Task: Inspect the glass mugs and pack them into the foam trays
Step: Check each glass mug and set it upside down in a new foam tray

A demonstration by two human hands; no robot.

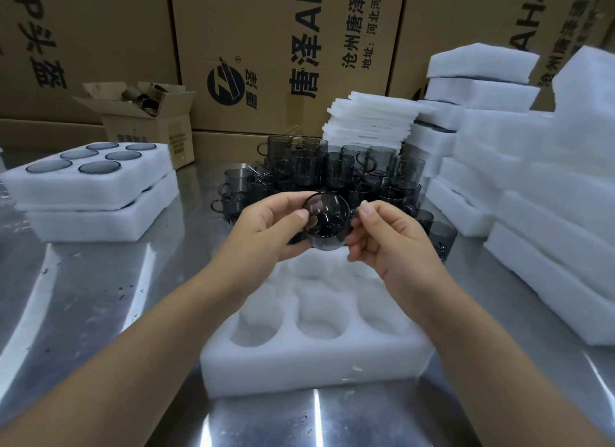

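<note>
A smoky grey glass mug (327,222) is held up between both hands, its mouth tipped toward me. My left hand (266,228) grips its left side, thumb on the rim. My right hand (387,237) pinches the handle side. Below them lies a white foam tray (316,353) with several round holes, all empty. Behind the hands stands a pile of several more grey mugs (332,173). At the left, a filled foam tray (90,177) with mugs in its holes sits on top of another tray.
The steel table (83,296) carries everything. Stacks of foam trays (549,197) rise at the right, and thin foam sheets (369,120) are piled behind the mugs. A small open carton (146,123) and large printed cartons (283,47) line the back.
</note>
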